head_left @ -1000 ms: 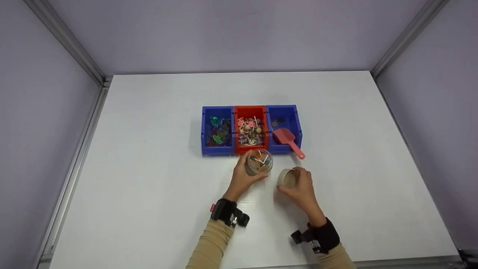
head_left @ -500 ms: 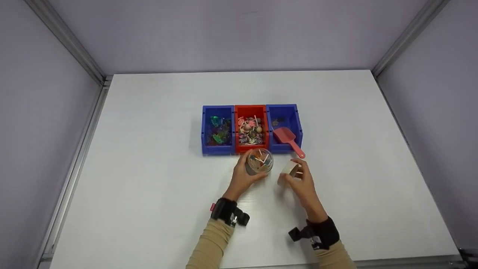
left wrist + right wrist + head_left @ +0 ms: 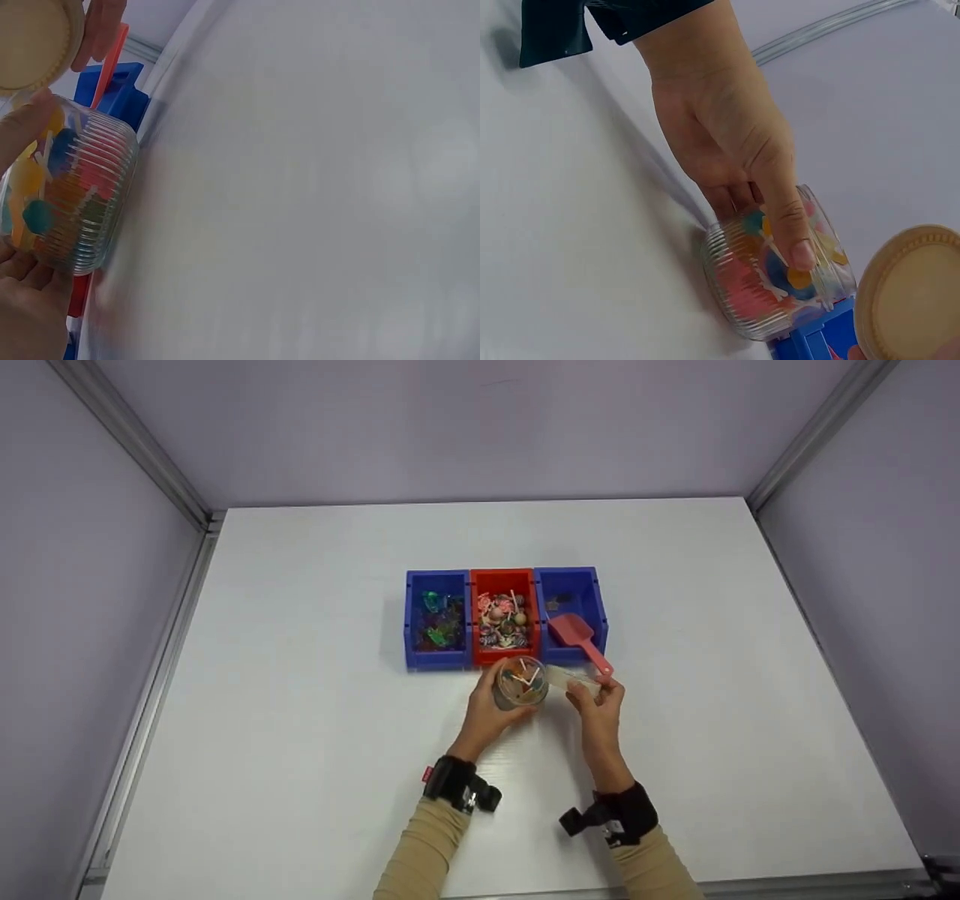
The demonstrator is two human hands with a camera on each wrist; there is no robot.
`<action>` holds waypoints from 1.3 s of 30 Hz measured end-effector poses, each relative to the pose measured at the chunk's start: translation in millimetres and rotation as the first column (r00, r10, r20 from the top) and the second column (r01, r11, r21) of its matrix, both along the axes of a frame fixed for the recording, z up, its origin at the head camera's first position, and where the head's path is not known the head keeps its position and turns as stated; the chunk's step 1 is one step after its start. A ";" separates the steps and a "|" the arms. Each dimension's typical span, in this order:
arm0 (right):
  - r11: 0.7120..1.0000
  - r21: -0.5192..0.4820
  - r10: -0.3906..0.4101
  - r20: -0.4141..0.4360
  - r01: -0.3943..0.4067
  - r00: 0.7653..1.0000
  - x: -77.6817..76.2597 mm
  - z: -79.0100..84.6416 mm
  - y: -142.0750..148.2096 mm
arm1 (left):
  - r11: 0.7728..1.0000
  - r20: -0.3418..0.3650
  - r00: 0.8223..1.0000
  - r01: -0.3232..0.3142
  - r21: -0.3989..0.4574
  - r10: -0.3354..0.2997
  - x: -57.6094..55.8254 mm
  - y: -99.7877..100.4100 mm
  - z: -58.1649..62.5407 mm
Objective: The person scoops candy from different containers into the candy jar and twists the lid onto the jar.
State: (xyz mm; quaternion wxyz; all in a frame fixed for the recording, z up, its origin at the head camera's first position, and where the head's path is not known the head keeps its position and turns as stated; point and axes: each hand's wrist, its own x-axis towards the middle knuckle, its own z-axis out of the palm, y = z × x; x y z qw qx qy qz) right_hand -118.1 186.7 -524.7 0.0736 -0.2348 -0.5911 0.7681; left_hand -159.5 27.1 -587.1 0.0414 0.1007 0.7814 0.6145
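My left hand [image 3: 486, 721] grips a clear ribbed jar [image 3: 523, 684] just in front of the red bin. Colourful lollipops with white sticks fill the jar [image 3: 94, 176], and its mouth is uncovered. In the right wrist view the left thumb lies along the side of the jar [image 3: 754, 281] near the rim. My right hand [image 3: 602, 721] pinches a cream round lid [image 3: 564, 679] by its edge. Tilted nearly on edge, the lid is close to the right of the jar's mouth; whether they touch I cannot tell. Its hollow inside [image 3: 34, 41] shows in the left wrist view.
Behind the jar stand three joined bins: a blue one [image 3: 439, 662] with green and dark see-through pieces, a red one [image 3: 504, 658] with wrapped sweets and lollipops, and another blue one [image 3: 568, 583] with a few small bits. A pink scoop [image 3: 574, 632] leans over its front edge.
My right hand has moved forward and left, bringing the lid up beside the jar and turning it from facing up to nearly edge-on. The left hand and jar have hardly moved.
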 end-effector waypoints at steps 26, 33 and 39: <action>0.815 0.577 0.216 -0.225 -0.049 0.950 -5.4 -22.2 -35.0 | 0.999 0.022 1.000 0.013 0.053 -0.014 1.1 -2.1 0.5; 0.739 0.672 0.266 -0.240 -0.038 0.933 -6.2 -21.2 -36.7 | 0.998 -0.011 1.000 0.019 0.063 -0.019 2.0 -2.3 0.2; 0.635 0.770 0.333 -0.201 -0.062 0.921 -7.9 -16.1 -36.4 | 0.999 -0.009 1.000 0.026 0.021 -0.026 2.6 -2.5 1.2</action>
